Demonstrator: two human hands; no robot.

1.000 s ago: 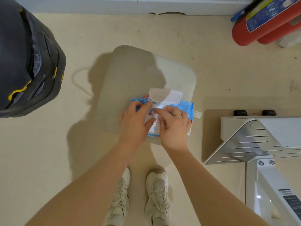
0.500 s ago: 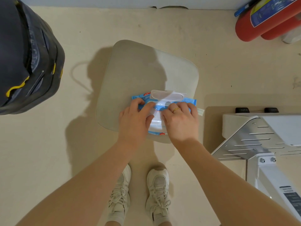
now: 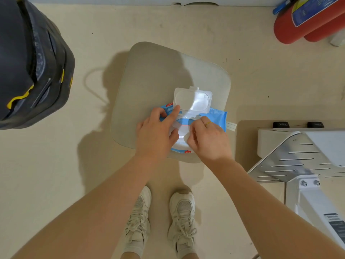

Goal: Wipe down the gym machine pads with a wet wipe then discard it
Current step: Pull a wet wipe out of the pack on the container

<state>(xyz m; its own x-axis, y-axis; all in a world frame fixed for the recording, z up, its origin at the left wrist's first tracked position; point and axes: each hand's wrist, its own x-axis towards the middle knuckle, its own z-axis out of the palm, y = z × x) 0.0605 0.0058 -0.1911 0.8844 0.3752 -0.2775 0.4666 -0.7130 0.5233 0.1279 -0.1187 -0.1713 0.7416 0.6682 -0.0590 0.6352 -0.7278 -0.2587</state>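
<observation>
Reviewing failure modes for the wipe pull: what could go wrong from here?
1. The wipes pack lies at the near edge of the stool seat; a hard tug could drag it off.
2. The right hand pinches at the opening; several wipes may come out together.
3. The open lid could flop shut if the left hand lets go.

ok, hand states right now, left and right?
Left hand: open, index finger pressing on the wet wipe pack.
Right hand: pinching a wipe at the pack's opening.

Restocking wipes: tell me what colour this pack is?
Blue wet wipe pack with a clear white flip lid; the head view shows it.
</observation>
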